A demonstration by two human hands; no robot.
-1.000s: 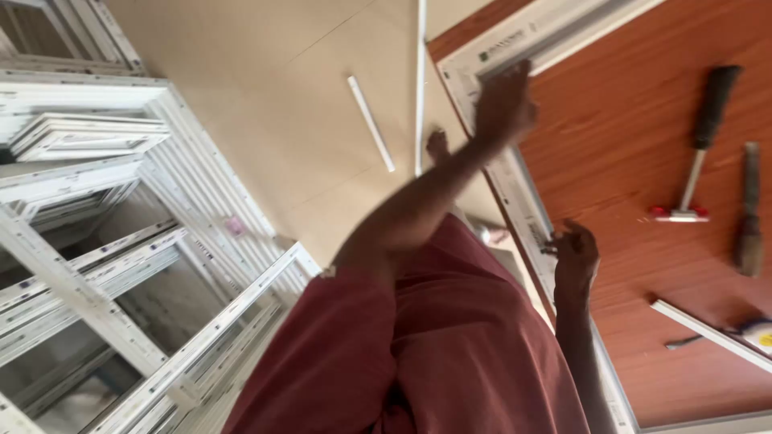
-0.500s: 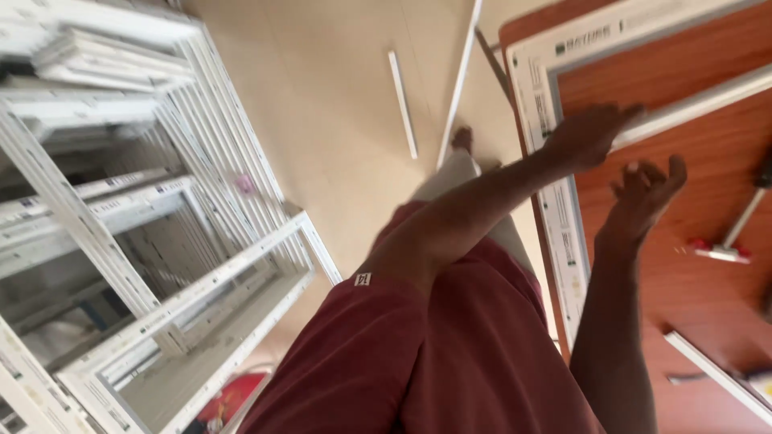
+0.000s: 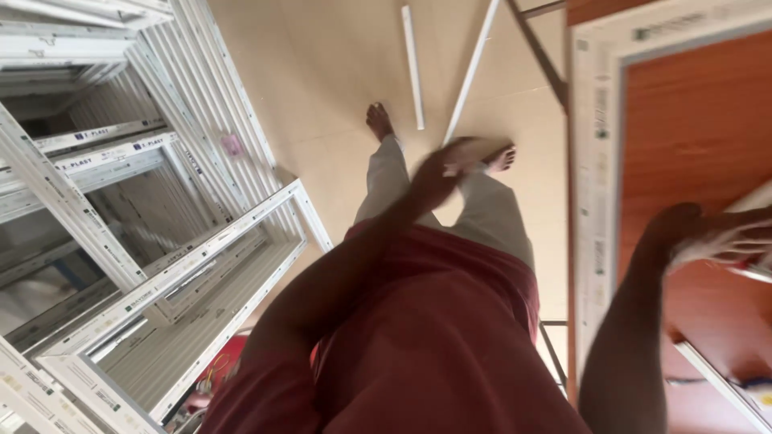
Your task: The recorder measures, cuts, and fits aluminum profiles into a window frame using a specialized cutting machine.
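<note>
The right hand point(image 3: 708, 237) is out over the brown table point(image 3: 691, 120) at the right edge of the view, its fingers curled on a white strip point(image 3: 752, 201) that runs off the edge; motion blur hides how tightly it is held. The strip lies above the tabletop, just inside the white frame point(image 3: 597, 185) that rests on the table's left side. One more white strip point(image 3: 716, 382) lies on the table lower down. The left hand point(image 3: 446, 169) hangs blurred in the air in front of the body, above the feet, touching nothing; whether it is spread or closed cannot be told. On the tan floor point(image 3: 322, 96) beyond the feet lie two white strips point(image 3: 412, 68), apart from each other. At the left, several white window frames point(image 3: 161, 265) lean stacked together
</note>
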